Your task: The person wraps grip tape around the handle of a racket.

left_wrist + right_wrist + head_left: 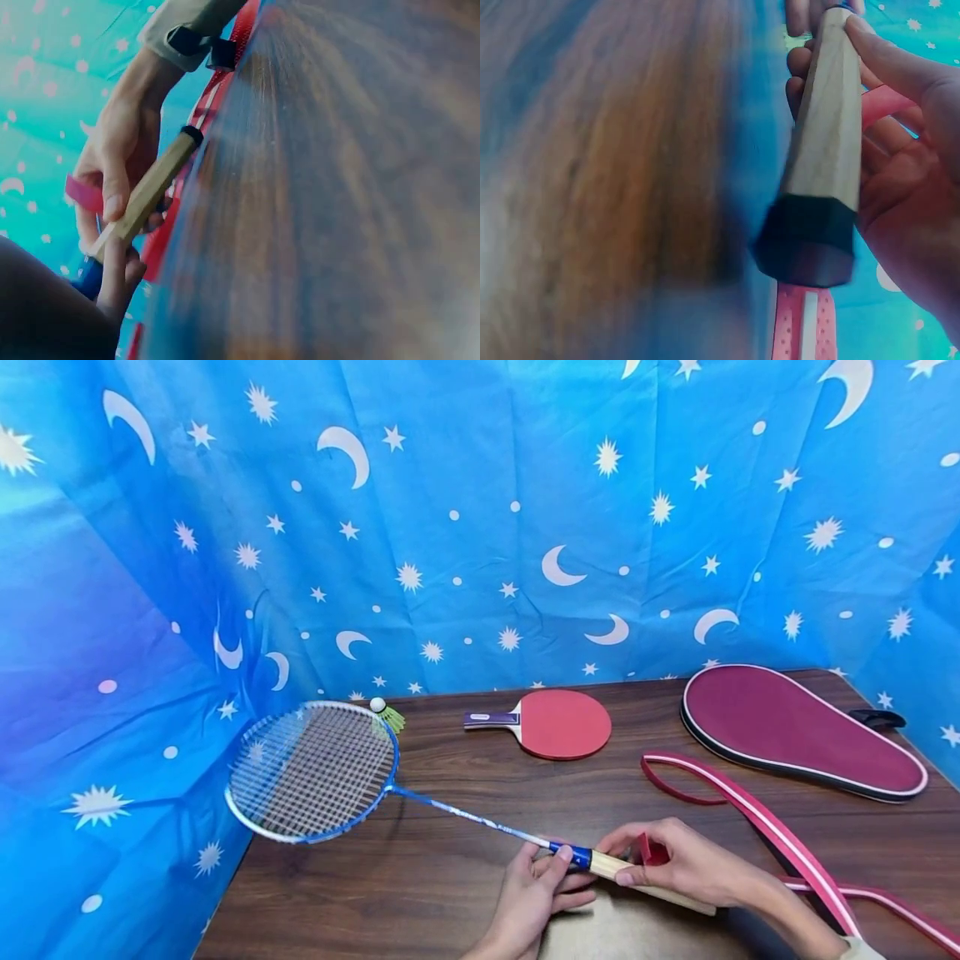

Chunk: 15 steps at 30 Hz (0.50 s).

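A blue and white badminton racket [468, 815] slants across the table, its strung head at the left. My left hand [534, 887] holds it by the blue cone [579, 857] above the handle, thumb on top. Around the bare wooden handle [161, 176] curl the fingers and thumb of my right hand [697, 864]. A short red strip [654, 850] sticks up among the right fingers; how it is held is partly hidden. The handle's dark end cap [806, 236] shows in the right wrist view. Pink grip tape [783, 831] with a white stripe loops beside the right forearm.
Behind the racket lie a shuttlecock [386, 713] and a red table tennis bat [566, 725]. A maroon bat case [795, 727] rests at the table's back right. Blue cloth [465, 527] with moons and stars hangs behind the wooden table [450, 893].
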{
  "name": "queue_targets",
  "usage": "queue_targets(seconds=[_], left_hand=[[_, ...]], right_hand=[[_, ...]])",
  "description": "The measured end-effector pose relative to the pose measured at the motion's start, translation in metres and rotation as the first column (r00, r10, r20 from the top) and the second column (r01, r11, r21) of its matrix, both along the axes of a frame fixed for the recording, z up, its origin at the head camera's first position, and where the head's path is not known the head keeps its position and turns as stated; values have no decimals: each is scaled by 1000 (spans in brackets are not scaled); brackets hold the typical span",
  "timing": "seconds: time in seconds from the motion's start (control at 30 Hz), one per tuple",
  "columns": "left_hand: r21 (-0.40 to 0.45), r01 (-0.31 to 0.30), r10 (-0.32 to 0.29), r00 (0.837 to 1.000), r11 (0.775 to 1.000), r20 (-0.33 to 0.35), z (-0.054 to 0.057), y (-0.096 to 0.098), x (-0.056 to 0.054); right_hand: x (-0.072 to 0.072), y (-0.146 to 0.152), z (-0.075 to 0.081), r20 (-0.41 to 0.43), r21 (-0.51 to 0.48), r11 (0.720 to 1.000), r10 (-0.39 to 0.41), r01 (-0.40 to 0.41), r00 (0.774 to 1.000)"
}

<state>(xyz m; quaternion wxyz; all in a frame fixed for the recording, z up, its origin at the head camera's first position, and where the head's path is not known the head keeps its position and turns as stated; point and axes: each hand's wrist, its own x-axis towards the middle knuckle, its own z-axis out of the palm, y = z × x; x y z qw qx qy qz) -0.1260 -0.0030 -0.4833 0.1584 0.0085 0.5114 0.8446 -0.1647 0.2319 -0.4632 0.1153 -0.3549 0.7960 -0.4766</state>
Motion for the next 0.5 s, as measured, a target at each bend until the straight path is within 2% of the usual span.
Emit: queue_targets(seconds=[0.07, 0.13, 0.23, 0.3, 0.37, 0.4, 0.5], left_hand=[[-28, -36, 33, 995, 999, -90, 5, 4, -1], [-63, -69, 57, 981, 996, -184, 9, 6, -2], [-113, -116, 74, 944, 987, -321, 14, 5, -5], [-148, -139, 70, 914, 979, -400, 17, 2, -7], [-180, -145, 48, 889, 973, -454, 20, -1, -9], [-198, -144, 35, 883, 970, -469, 22, -2, -9], [-245, -141, 5, 875, 959, -485, 25, -5, -10]], right_hand=[[0, -1, 3, 3, 7, 999, -38, 38, 999], [0, -2, 6, 11, 11, 997, -72, 71, 997], [0, -4, 11, 12, 11, 995, -103, 103, 995], [0, -5, 14, 0, 6, 994, -108, 108, 994], [-1, -7, 17, -20, 3, 995, -99, 99, 995], [-1, -7, 18, -25, 2, 996, -92, 92, 995], [0, -9, 22, -31, 1, 998, -58, 58, 998]])
